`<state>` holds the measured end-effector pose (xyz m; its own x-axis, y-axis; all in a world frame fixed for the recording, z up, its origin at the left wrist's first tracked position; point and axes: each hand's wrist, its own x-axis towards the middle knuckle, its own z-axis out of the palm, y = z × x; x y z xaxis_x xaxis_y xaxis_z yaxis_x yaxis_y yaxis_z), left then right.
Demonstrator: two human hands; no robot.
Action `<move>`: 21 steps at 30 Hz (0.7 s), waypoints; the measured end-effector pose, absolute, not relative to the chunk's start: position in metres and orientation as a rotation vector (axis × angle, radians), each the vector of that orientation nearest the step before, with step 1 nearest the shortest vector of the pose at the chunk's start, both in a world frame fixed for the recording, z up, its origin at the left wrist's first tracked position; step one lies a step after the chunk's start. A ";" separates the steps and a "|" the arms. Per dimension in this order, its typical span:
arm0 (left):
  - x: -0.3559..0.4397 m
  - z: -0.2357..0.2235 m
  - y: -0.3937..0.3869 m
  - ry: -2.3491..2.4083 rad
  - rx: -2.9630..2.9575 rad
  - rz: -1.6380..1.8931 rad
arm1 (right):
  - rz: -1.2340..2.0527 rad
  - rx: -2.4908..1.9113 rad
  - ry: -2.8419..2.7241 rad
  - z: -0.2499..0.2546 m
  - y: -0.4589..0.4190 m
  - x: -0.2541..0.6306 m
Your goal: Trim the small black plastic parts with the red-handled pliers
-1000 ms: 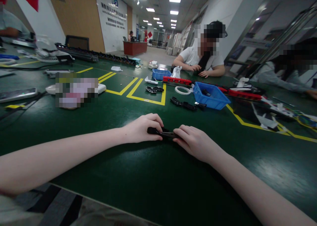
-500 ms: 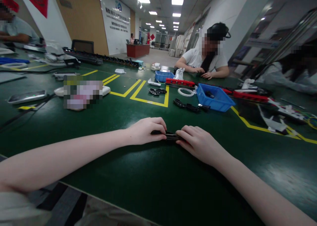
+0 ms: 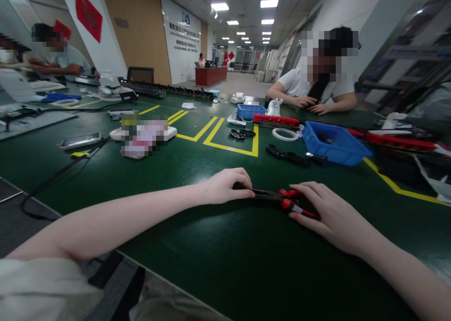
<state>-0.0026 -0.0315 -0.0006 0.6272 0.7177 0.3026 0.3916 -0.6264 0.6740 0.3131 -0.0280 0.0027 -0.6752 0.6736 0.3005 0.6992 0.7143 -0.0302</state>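
Note:
My left hand [image 3: 227, 186] is closed over a small black part [image 3: 238, 186] lying on the green table [image 3: 218, 260]. My right hand [image 3: 329, 213] is wrapped round the red handles of a pair of pliers [image 3: 291, 202]. The dark jaws of the pliers reach left to the black part under my left fingers. Both forearms rest on the table, one from each side.
A blue bin [image 3: 334, 145] stands beyond my right hand, with loose black parts [image 3: 289, 155] and a white ring [image 3: 284, 134] next to it. Yellow floor-tape lines [image 3: 225, 146] cross the table. A cable [image 3: 52, 175] and devices lie left. A person [image 3: 319, 88] sits opposite; others sit far left.
My right hand has drawn back to the right, and the red pliers handles now show under it. The camera has swung left. My left hand stays on the black part.

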 end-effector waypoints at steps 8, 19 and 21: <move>-0.003 -0.002 -0.033 0.824 2.278 0.758 | -0.250 -0.939 -2.573 0.010 -0.032 0.308; -0.003 0.000 -0.036 0.806 2.298 0.707 | -0.492 -0.786 -2.518 0.017 -0.035 0.311; -0.004 0.000 -0.036 0.804 2.296 0.701 | -0.535 -0.773 -2.501 0.017 -0.035 0.311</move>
<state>-0.0037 -0.0359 -0.0003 0.6767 0.6830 0.2751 0.3658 -0.6361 0.6794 0.3113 -0.0354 0.0173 -0.7333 0.4213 0.5336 0.6028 0.7659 0.2237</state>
